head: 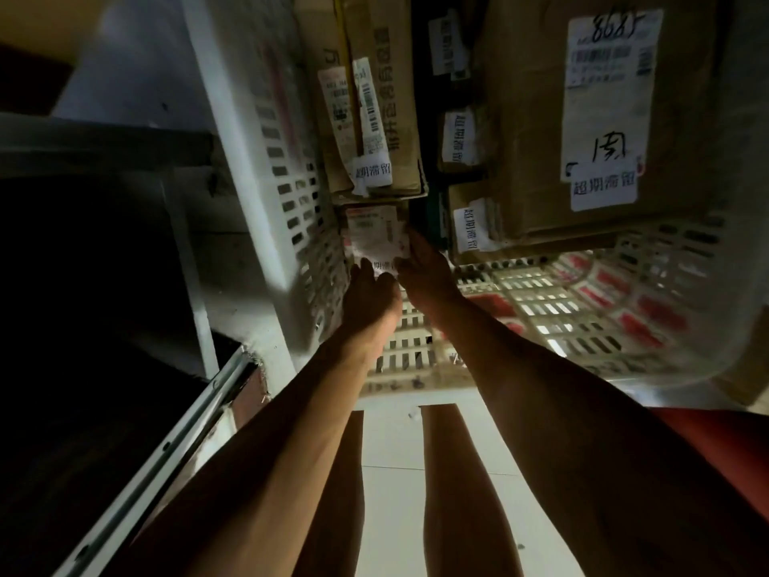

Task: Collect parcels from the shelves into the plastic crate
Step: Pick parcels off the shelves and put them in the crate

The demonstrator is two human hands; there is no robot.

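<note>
Head view: both hands reach down into white crate (270, 168). Left hand (368, 295) and right hand (424, 272) hold a small labelled parcel (374, 235) between them, fingers on its near edge, by the crate's left wall. Cardboard boxes (541, 118) fill the far part.

Low left we note a pale metal shelf rail (137, 464) with bolt holes, running diagonally, a dark recess (79, 276) above it. A white upright post (191, 293) stands behind the rail, near a grey wall (137, 72) in dim light. Below we see light floor tiles (391, 485), the person's bare legs (462, 493) on them, and red cloth (724, 447) at the right edge.
</note>
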